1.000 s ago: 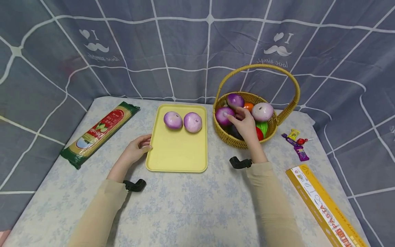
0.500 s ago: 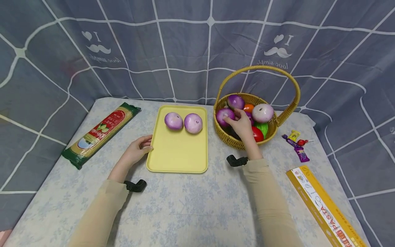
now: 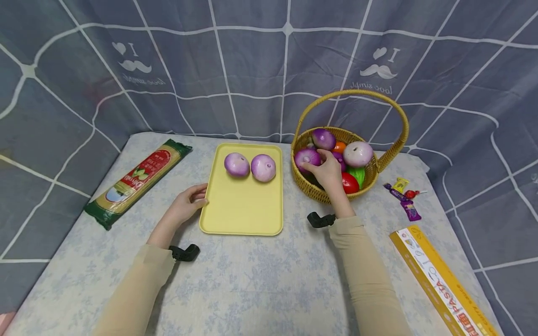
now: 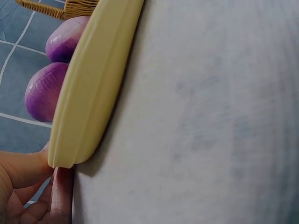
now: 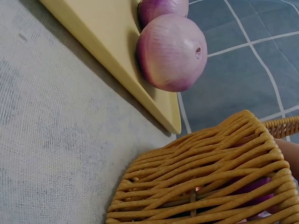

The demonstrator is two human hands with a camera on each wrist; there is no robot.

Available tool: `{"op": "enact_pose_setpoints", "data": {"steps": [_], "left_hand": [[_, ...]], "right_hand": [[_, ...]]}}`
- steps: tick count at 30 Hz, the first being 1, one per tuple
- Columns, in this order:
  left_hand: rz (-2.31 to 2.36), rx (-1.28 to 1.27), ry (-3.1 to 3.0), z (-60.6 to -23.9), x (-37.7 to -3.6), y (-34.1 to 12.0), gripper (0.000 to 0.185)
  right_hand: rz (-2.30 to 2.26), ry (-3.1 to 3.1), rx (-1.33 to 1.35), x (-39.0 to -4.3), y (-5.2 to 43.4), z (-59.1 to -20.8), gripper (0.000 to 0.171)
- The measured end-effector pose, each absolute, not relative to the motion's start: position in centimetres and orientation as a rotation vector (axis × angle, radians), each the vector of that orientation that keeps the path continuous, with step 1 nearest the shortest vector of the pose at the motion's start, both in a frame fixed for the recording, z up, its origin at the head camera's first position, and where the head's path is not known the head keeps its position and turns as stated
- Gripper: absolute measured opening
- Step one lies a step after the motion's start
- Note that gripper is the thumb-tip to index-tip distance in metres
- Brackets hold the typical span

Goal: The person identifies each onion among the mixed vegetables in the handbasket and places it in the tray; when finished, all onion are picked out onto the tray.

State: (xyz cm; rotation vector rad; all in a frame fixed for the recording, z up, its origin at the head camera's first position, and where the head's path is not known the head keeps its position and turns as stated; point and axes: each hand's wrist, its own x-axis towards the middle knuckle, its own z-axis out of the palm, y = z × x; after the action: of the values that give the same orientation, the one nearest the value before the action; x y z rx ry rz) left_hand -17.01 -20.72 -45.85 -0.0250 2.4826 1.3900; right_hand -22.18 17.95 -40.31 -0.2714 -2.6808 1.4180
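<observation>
My right hand (image 3: 329, 173) reaches into the wicker basket (image 3: 308, 189) and pinches a purple onion (image 3: 303, 157) at its left side between thumb and fingers. In the right wrist view the basket wall (image 5: 210, 172) hides most of that hand. At the left rim of the yellow tray (image 3: 241, 210), my left hand (image 3: 185, 205) holds the edge, thumb and fingers on either side of it in the left wrist view. Two purple-and-white onions, one left (image 3: 237, 164) and one right (image 3: 263, 168), lie side by side on the tray's far half.
Also in the basket are another purple onion (image 3: 324, 139), a whitish round vegetable (image 3: 357, 154), a red tomato (image 3: 350, 183) and something green. A noodle packet (image 3: 138, 182) lies at left. Candies (image 3: 403, 196) and a pasta box (image 3: 443, 280) are at right. The basket handle (image 3: 353, 92) arches high.
My right hand has shifted slightly left and down in the basket, closing around the left onion. The purple onion behind it has moved a little right. My left hand stays at the tray.
</observation>
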Motion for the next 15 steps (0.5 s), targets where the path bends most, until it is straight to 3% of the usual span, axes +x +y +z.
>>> {"op": "enact_pose_setpoints", "data": {"steps": [15], "left_hand": [[1.407,-0.043,2.457,-45.8,-17.0,-20.9,0.056]], "right_hand": [[1.633,-2.479,-0.299,-20.7,18.6,-39.3,0.071]]}}
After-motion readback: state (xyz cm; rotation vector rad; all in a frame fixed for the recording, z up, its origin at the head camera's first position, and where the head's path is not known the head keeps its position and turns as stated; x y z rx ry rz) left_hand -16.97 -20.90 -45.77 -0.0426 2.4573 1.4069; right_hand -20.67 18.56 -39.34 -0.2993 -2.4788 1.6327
